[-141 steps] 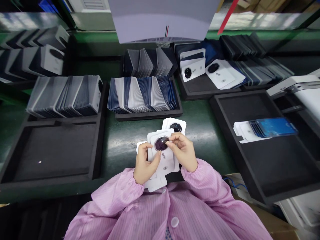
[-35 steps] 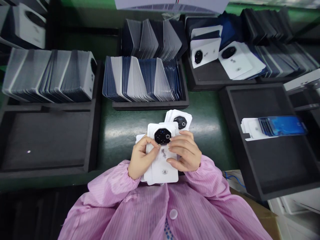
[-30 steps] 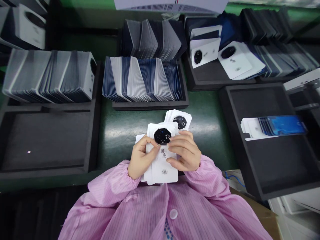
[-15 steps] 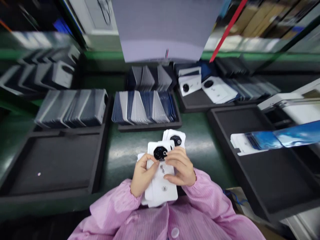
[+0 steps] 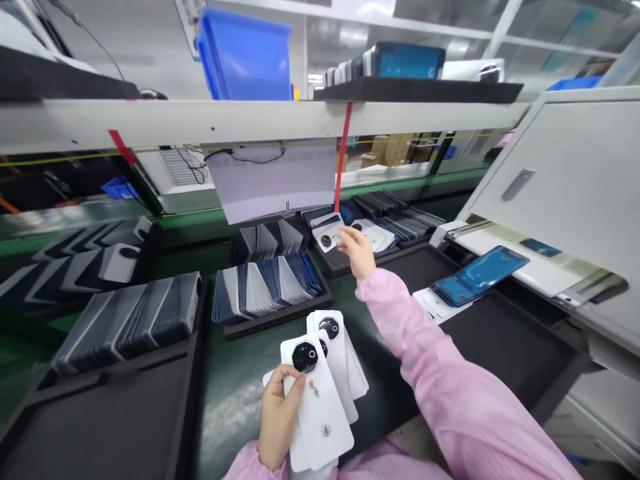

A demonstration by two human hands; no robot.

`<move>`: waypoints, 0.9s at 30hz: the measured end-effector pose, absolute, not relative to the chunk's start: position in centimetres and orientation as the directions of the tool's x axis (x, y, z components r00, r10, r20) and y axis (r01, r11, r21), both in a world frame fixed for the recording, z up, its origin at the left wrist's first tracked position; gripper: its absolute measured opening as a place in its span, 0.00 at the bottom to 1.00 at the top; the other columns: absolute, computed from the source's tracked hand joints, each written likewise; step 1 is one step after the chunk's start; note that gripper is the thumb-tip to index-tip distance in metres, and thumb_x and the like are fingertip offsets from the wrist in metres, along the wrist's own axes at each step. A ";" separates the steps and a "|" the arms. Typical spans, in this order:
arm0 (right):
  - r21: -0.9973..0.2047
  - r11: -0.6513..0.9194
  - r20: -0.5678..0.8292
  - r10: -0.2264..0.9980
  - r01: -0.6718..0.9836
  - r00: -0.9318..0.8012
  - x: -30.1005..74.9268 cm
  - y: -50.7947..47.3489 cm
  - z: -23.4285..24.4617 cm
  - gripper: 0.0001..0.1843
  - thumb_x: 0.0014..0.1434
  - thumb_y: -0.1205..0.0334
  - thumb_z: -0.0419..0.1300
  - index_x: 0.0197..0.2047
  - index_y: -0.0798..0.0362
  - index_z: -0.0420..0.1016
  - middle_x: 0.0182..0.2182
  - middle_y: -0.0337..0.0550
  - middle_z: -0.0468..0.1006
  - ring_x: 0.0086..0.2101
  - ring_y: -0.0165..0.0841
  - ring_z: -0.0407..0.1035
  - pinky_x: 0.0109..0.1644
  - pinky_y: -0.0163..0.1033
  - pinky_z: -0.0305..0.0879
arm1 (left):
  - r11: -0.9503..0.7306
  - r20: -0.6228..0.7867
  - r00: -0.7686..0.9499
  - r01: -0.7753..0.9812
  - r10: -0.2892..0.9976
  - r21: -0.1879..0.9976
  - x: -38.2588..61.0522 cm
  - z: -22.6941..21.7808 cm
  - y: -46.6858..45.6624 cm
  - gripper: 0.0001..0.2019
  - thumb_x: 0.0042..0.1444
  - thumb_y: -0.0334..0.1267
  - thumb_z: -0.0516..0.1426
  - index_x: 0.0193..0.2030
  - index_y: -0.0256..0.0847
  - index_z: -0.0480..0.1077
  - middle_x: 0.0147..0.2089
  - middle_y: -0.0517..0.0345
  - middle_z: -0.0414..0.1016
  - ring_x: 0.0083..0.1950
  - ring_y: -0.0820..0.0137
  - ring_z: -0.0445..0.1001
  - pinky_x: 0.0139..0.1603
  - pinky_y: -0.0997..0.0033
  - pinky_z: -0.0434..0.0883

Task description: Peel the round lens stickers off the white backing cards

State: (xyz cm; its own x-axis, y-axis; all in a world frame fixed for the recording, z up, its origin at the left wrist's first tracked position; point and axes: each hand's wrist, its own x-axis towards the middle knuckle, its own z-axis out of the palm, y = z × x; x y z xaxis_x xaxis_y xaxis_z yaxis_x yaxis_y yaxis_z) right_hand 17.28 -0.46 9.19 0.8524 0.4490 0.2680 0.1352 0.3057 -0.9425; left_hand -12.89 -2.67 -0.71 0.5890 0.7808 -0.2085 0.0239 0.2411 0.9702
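Observation:
My left hand [image 5: 283,407] pinches the left edge of a white phone-back card [image 5: 323,417] just below its black camera print. That card lies over others, with more white phone-back cards [image 5: 345,353] fanned out behind it on the right. My right hand [image 5: 357,252] is stretched forward over the back tray. Its thumb and fingertips are pressed together at the right edge of a propped white card [image 5: 326,233] with a round black print. I cannot make out what is between those fingertips. Other white cards [image 5: 377,237] lie just right of that hand.
A black tray of blue and white panels [image 5: 267,287] stands ahead, with another row of panels [image 5: 130,320] to its left. On the right, blue-faced panels [image 5: 480,273] rest by a black tray [image 5: 520,353] and a white machine [image 5: 555,167]. A blue bin [image 5: 245,57] sits on the shelf.
My right hand has left the white cards and reached forward and right to the back tray. My left hand stays on the front card. The view has tilted up and turned right.

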 end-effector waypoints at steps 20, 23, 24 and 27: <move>-0.905 0.405 0.102 0.499 -0.128 0.861 22.3 7.4 12.2 0.10 0.64 0.57 0.50 0.32 0.52 0.64 0.26 0.31 0.68 0.25 0.21 0.62 0.33 0.33 0.59 | 0.342 -0.164 0.572 -0.218 0.803 0.914 -12.3 -0.8 -2.0 0.37 0.51 0.39 0.63 0.65 0.47 0.49 0.51 0.51 0.73 0.50 0.64 0.75 0.51 0.62 0.70; -0.919 0.366 0.065 0.504 -0.145 0.861 22.2 7.9 12.8 0.11 0.65 0.63 0.45 0.30 0.52 0.62 0.25 0.31 0.66 0.26 0.22 0.61 0.34 0.33 0.58 | 0.334 -0.156 0.580 -0.214 0.800 0.918 -12.4 -0.8 -2.0 0.33 0.52 0.38 0.62 0.62 0.46 0.52 0.50 0.52 0.74 0.50 0.64 0.75 0.51 0.61 0.71; -0.925 0.350 0.049 0.498 -0.148 0.866 22.3 8.2 13.0 0.11 0.65 0.64 0.45 0.30 0.52 0.61 0.25 0.31 0.65 0.25 0.22 0.61 0.33 0.34 0.57 | 0.334 -0.158 0.580 -0.210 0.799 0.919 -12.4 -0.9 -1.9 0.32 0.52 0.38 0.62 0.62 0.46 0.53 0.50 0.52 0.74 0.50 0.63 0.75 0.51 0.61 0.71; -0.938 0.295 -0.026 0.460 -0.180 0.887 23.1 9.5 13.9 0.10 0.62 0.65 0.47 0.28 0.52 0.60 0.23 0.30 0.62 0.24 0.23 0.59 0.31 0.34 0.55 | 0.341 -0.171 0.575 -0.201 0.800 0.918 -12.4 -0.8 -1.9 0.31 0.51 0.38 0.62 0.60 0.46 0.54 0.49 0.52 0.74 0.49 0.63 0.75 0.50 0.61 0.71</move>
